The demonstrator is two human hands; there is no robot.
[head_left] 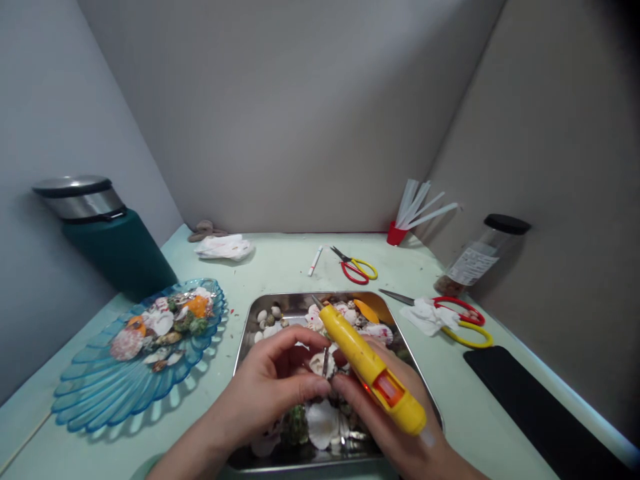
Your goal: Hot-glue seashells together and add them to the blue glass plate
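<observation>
Over a metal tray [254,312] of shells, both my hands meet at a small whitish shell [319,364] with a thin metal strip, perhaps a hair clip, across it. My left hand [280,373] pinches this shell between thumb and fingers. A yellow hot glue gun [357,343] rests in my right hand [373,407], its nozzle pointing up and away to the left. The right fingertips also reach the shell's edge; the glue gun partly hides that hand. Below, a white scallop shell [323,423] lies in the tray.
At left are a blue shell-shaped dish [115,393] of shells and a teal bottle [117,250]. Behind the tray lie a marker [315,261] and small scissors [356,267]. To the right are larger scissors [463,323], tissue [427,316], a jar [475,257], a black slab [530,407] and glue sticks [417,203].
</observation>
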